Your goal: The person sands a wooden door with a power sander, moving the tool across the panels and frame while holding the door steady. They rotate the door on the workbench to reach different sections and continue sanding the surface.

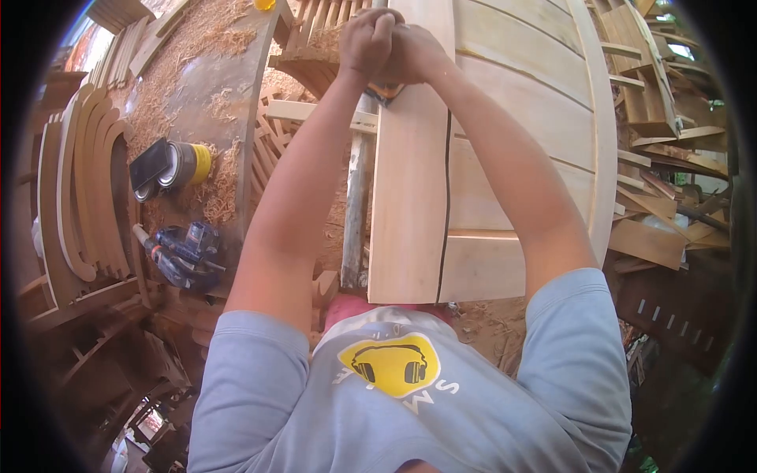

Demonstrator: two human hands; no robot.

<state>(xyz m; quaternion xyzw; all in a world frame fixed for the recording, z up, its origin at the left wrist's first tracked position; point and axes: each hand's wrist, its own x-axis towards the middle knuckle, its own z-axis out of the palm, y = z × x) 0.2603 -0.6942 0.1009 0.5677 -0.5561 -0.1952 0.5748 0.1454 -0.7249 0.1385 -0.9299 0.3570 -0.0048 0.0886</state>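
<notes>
Both arms reach forward over a long pale wooden board [410, 197]. My left hand [367, 43] and my right hand [414, 55] are close together at the board's far end, with fingers closed. Beneath them shows part of an orange and black tool [386, 92], resting on the board's left edge; most of it is hidden by the hands. A black cord [446, 205] runs along the board toward me. Right of the board lies a panelled wooden piece [520, 118] with a curved outer edge.
At the left, a bench [213, 102] strewn with shavings holds cans [185, 164] and a dark phone [150, 162]. A blue power tool [185, 252] sits nearer me. Curved wooden pieces [87, 173] stand far left. Wood scraps [646, 244] are piled at the right.
</notes>
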